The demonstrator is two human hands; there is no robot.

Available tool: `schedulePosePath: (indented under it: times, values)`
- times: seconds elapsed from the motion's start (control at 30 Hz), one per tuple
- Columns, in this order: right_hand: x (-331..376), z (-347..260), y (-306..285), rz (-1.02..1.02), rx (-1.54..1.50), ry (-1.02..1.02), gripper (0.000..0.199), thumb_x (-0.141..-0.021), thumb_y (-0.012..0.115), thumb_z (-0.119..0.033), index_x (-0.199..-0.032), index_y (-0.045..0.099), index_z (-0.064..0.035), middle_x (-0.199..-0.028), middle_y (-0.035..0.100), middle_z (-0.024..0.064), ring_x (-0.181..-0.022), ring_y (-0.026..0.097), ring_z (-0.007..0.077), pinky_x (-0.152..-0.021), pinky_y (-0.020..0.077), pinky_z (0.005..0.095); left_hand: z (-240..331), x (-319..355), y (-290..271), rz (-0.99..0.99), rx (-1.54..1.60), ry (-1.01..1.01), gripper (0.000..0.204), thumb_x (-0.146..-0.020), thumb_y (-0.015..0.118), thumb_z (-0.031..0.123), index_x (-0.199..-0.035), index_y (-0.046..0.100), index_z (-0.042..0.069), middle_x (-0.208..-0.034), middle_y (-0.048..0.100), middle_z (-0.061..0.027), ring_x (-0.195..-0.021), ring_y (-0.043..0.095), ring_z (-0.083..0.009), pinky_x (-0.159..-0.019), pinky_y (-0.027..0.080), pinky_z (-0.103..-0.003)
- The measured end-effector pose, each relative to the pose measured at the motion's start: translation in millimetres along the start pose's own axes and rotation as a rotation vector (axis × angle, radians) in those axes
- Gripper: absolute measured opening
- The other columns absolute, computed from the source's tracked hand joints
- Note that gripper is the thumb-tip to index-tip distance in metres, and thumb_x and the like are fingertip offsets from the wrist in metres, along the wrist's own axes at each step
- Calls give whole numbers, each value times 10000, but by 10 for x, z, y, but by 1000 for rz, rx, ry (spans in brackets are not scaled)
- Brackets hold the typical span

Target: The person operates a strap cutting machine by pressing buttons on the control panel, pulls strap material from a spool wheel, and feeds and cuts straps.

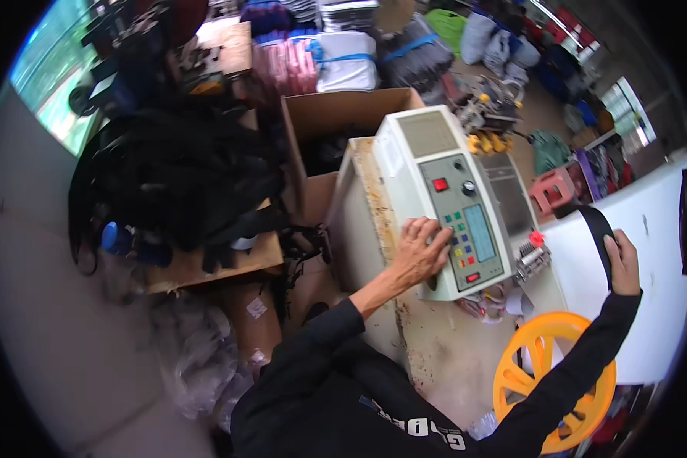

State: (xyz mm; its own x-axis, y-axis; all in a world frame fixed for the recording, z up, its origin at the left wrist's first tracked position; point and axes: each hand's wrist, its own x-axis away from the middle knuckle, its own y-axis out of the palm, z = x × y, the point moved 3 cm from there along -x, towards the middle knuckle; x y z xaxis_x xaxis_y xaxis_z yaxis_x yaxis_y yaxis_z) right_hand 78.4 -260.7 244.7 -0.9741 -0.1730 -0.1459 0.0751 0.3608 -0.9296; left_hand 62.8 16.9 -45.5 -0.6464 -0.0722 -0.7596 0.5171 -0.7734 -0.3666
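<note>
A white tape-cutting machine point(408, 164) with a grey control panel stands in front of me. On the panel are a small screen point(478, 231), coloured buttons, a black knob point(468, 187) and red switches. My left hand point(418, 250) rests on the panel's left edge, fingers somewhat bent and apart beside the buttons, holding nothing. Off to the right, my right hand point(624, 263) is closed on a black webbing strap point(597, 229), which arches up and over toward the machine's right side. The strap's far end is hard to make out.
A yellow spoked reel point(538, 336) stands at the lower right, near my right forearm. Left of the machine are an open cardboard box point(351, 103) and a dark heap of black material point(175, 175) on a wooden board point(259, 259). A red stool point(551, 191) sits behind, at right.
</note>
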Motion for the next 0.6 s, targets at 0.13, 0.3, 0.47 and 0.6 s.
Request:
schedulePosePath:
  times: [0.13,0.3,0.47,0.6]
  values:
    - [-279,-501,267,-113,-85,-182,186,-907,450,-144,-937,527,22,-811,532,44,-797,472,106,-750,378,231,70,-1,60,27,58,3,403,-701,619,188,-1063,505,52,-1023,458,-115,-1021,426,-277,-917,327,-431]
    - [-794,-2399,1169,-160,-253,-662,193,-900,469,-140,-944,536,37,-807,552,71,-759,492,123,-721,397,239,-83,111,-118,21,-11,-86,383,-736,580,200,-1068,475,40,-1034,460,-123,-1036,425,-273,-940,306,-419]
    - [-1086,-3914,1621,24,-595,-1057,247,-896,506,-209,-1001,576,5,-817,590,78,-708,507,133,-661,410,271,48,17,-2,11,58,-71,408,-739,577,205,-1086,483,14,-1073,473,-167,-1070,419,-306,-942,305,-433]
    - [-1453,-4563,2382,59,-873,-1060,412,-866,545,-317,-1127,506,0,-916,609,133,-860,585,198,-789,441,281,-16,173,232,-82,22,-50,442,-785,533,235,-1156,452,8,-1145,454,-175,-1116,404,-319,-951,306,-445]
